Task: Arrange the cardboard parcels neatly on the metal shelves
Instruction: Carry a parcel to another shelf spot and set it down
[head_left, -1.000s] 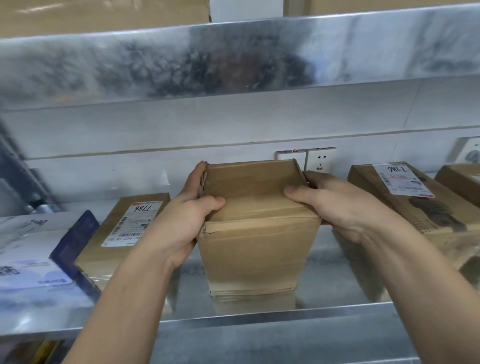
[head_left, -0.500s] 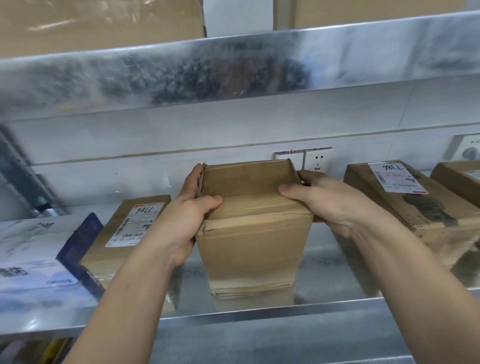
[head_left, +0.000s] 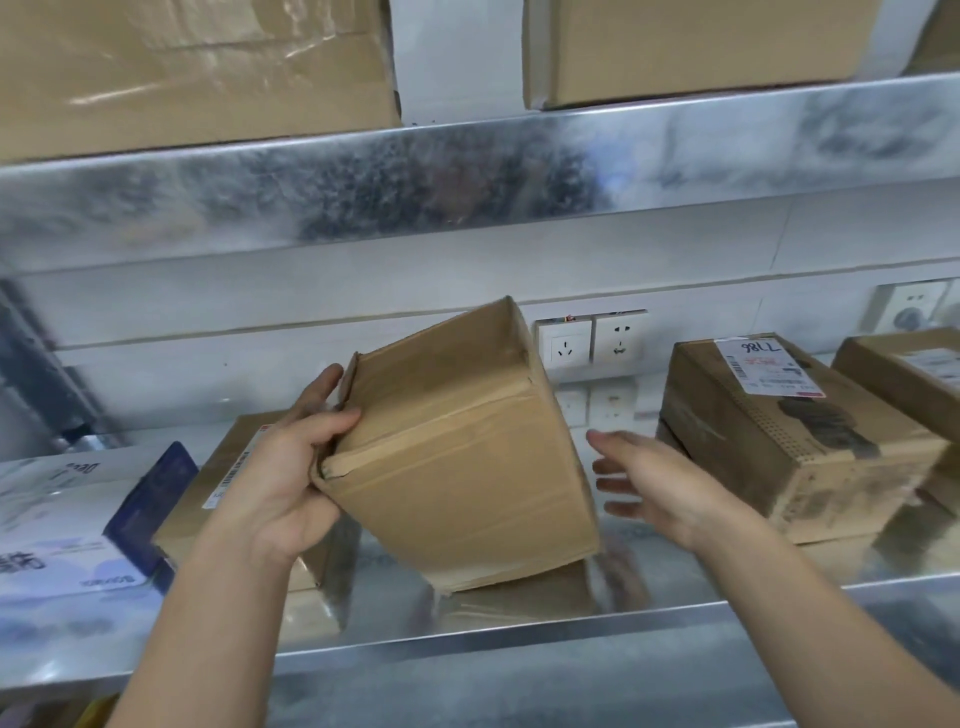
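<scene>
Left hand (head_left: 291, 467) grips box (head_left: 457, 457) at its upper left corner, thumb over the front, fingers behind. Right hand (head_left: 660, 483) is open with fingers spread, just beside the box's right side, not holding it. Box is tilted, lower corner down on the shelf (head_left: 519, 629). Labelled parcel (head_left: 228, 467) sits behind the left hand, second parcel (head_left: 779, 441) lies right. Sockets (head_left: 592, 340) on the wall behind

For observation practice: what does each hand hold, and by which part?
Left hand grips the tilted parcel at its upper left corner; right hand holds nothing.
</scene>
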